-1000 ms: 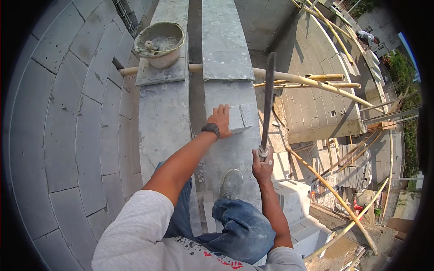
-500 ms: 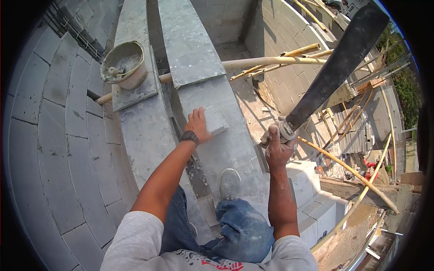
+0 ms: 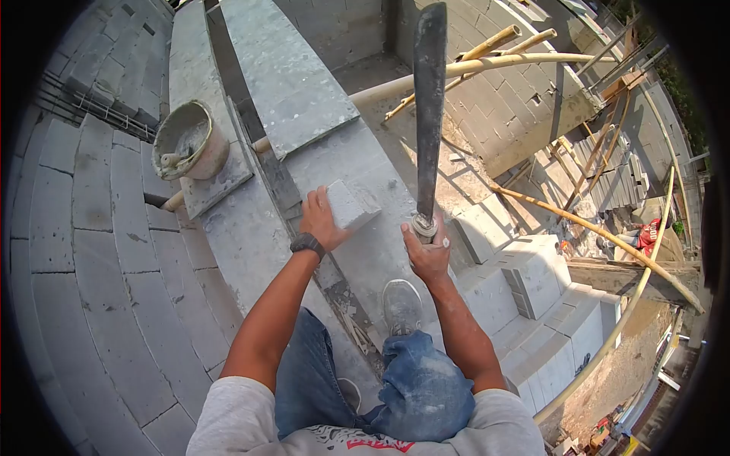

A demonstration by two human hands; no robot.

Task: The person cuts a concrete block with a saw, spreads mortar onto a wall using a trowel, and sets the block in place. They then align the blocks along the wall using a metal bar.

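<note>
My left hand (image 3: 319, 220) rests against the left side of a small light-grey block (image 3: 351, 207), which lies on the scaffold board (image 3: 365, 258). A dark watch (image 3: 308, 244) is on that wrist. In my right hand (image 3: 430, 251) is the wrapped handle of a long dark machete (image 3: 430, 114). Its blade stands up, pointing away from me, to the right of the block and apart from it. My fingers close round the handle. My shoe (image 3: 401, 305) is on the same board, nearer to me than the block.
At the left, a mortar bucket (image 3: 192, 140) stands on a board beside the block wall (image 3: 106, 281). Bamboo poles (image 3: 601, 243) cross at the right, above stacked pale blocks (image 3: 532, 273). A person in red (image 3: 650, 234) is lower down, far right. A gap runs between the boards.
The machete has swung from leaning right and close to the camera to nearly upright and farther left. The view has turned. My left hand is still at the block.
</note>
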